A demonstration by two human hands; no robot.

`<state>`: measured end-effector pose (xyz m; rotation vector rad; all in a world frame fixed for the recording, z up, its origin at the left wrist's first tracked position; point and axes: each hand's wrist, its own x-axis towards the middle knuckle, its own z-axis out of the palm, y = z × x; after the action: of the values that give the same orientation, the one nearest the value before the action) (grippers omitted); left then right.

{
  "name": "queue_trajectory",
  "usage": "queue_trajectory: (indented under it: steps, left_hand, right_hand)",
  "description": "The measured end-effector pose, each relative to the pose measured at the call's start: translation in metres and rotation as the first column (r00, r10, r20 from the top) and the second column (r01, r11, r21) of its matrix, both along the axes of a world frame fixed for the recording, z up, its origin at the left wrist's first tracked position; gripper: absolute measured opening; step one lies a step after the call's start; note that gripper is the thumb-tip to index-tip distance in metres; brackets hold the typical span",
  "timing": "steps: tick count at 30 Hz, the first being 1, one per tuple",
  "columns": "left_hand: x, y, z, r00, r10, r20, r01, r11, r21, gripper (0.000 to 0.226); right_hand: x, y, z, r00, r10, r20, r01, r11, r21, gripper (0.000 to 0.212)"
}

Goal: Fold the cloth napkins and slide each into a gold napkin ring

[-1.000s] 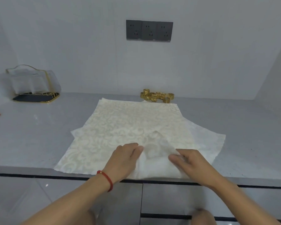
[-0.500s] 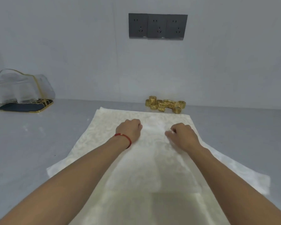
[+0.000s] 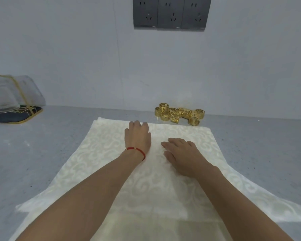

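**Napkin spread flat under two hands**

The cream napkin (image 3: 101, 153), woven with a pale scroll pattern, lies flat on the grey table (image 3: 42, 145), its long axis running from the near table edge straight away toward the wall. Its far edge lies square to the wall, just short of the gold napkin rings (image 3: 180, 114). The near part looks doubled over, with a faint crosswise line low in the view. More cream cloth shows beneath it, its corners sticking out to the left and right.

The left hand (image 3: 138, 136), with a red string bracelet (image 3: 136, 150) on the wrist, rests palm down on the napkin close to its far edge, fingers straight and together, pointing toward the wall. The right hand (image 3: 182, 153) lies palm down just beside it and a little nearer, fingers spread loose and flat on the cloth, angled toward the left hand. Neither hand pinches any fabric.

The rings sit in a loose cluster against the wall, right of centre. At far left stands a gold-wire holder (image 3: 12, 105) on a dark base. A bank of dark wall sockets (image 3: 171, 13) is mounted above.
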<state>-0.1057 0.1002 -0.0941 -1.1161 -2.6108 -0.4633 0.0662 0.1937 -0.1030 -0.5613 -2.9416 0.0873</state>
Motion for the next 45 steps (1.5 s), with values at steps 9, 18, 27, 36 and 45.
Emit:
queue_trajectory:
  steps: [9, 18, 27, 36, 45]
  left_hand:
    - [0.016, 0.001, -0.013, 0.937, -0.307, 0.166, 0.340, 0.911, -0.233, 0.047]
    - [0.010, 0.010, -0.013, 0.939, -0.271, 0.213, 0.331, 0.879, -0.342, 0.058]
    - [0.012, 0.012, -0.018, 0.934, -0.240, 0.265, 0.321, 0.889, -0.326, 0.061]
    - [0.011, 0.015, -0.028, 0.950, -0.232, 0.208, 0.288, 0.910, -0.299, 0.061]
    - [0.011, 0.012, -0.025, 0.948, -0.233, 0.216, 0.288, 0.918, -0.273, 0.067]
  right_hand:
    - [-0.007, 0.008, 0.004, 0.999, -0.001, 0.042, 0.003, 1.000, -0.031, 0.044]
    - [-0.013, 0.014, 0.005, 0.983, -0.045, 0.179, 0.072, 0.987, -0.146, 0.058]
    - [-0.020, 0.030, 0.000, 0.987, -0.048, 0.153, 0.073, 0.985, -0.159, 0.059]
    - [-0.072, 0.051, 0.002, 0.964, -0.260, -0.050, 0.261, 0.965, 0.018, 0.033]
    - [-0.099, 0.055, 0.002, 0.893, -0.347, -0.288, 0.306, 0.935, -0.177, 0.012]
